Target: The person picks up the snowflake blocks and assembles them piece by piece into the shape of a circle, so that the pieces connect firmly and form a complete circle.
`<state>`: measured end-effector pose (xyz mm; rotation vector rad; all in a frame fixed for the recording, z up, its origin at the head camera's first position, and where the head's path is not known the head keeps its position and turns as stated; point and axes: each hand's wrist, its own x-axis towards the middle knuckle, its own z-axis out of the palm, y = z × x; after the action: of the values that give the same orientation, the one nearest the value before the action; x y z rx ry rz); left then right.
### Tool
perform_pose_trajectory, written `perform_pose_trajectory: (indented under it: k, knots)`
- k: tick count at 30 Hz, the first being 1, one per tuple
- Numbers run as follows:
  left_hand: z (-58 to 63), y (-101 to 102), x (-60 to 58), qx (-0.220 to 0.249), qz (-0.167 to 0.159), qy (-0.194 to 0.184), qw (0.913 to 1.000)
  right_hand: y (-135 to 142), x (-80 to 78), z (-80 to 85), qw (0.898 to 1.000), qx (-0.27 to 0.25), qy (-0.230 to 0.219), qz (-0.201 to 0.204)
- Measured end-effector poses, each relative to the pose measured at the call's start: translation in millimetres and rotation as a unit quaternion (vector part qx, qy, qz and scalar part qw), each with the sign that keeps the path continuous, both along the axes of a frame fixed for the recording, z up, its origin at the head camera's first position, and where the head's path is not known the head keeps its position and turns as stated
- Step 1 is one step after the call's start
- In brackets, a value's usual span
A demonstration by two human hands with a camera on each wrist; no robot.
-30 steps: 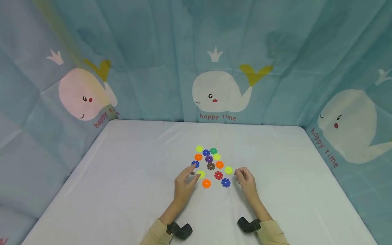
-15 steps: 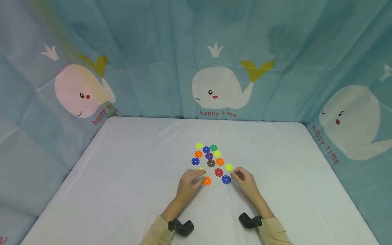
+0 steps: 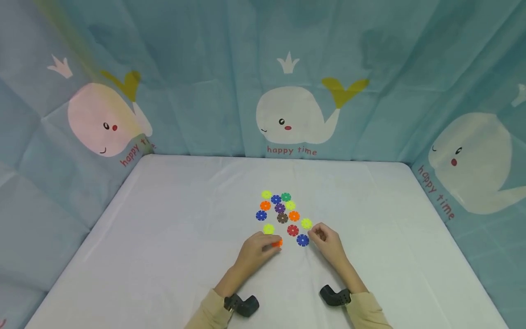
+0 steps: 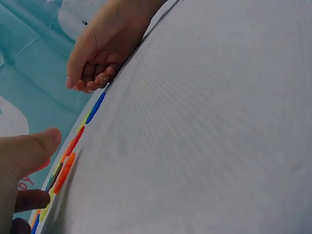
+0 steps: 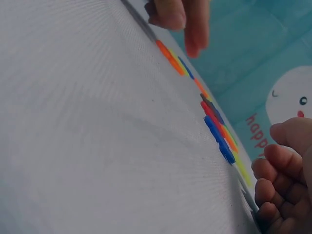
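Flat, notched plastic snowflake discs lie loose on the white-covered table. My left hand [image 3: 255, 250] hovers right over the nearest orange disc [image 4: 64, 173], hiding most of it in the head view. Its thumb and fingers are apart, with that disc on the cloth beneath them. A yellow disc [image 3: 269, 229] lies just beyond this hand. My right hand [image 3: 330, 243], loosely curled and holding nothing, is beside the near blue disc [image 3: 302, 240] and the right-hand yellow disc [image 3: 306, 223]. Between the hands lies a red disc [image 3: 293, 230].
Farther back are a brown disc [image 3: 282, 218], a purple disc [image 3: 280, 208], a green disc [image 3: 286, 197] and several others. White cloth covers the table [image 3: 185, 205]. A blue-green curtain [image 3: 205, 119] with printed whales hangs around its far and side edges.
The left hand has moved right and nearer the person, from the left blue and yellow discs to the orange one. The right hand has shifted slightly left, toward the near blue disc.
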<state>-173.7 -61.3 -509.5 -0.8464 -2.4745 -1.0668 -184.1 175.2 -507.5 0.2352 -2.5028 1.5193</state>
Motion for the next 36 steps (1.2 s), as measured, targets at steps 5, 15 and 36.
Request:
perform_pose_trajectory:
  k: [5,15,36]
  knots:
    - [-0.5,0.1,1.8,-0.034,-0.008,-0.02,0.9992,0.5,-0.1,-1.6,1.0,0.003,-0.006,-0.004]
    - [-2.1,0.1,-1.9,-0.02,0.002,-0.061,0.9979,-0.1,-5.2,-0.2,1.0,0.002,0.003,-0.002]
    - [-3.0,0.8,0.2,0.006,-0.001,-0.1,0.995,0.5,-0.3,-1.5,1.0,0.0,-0.018,-0.006]
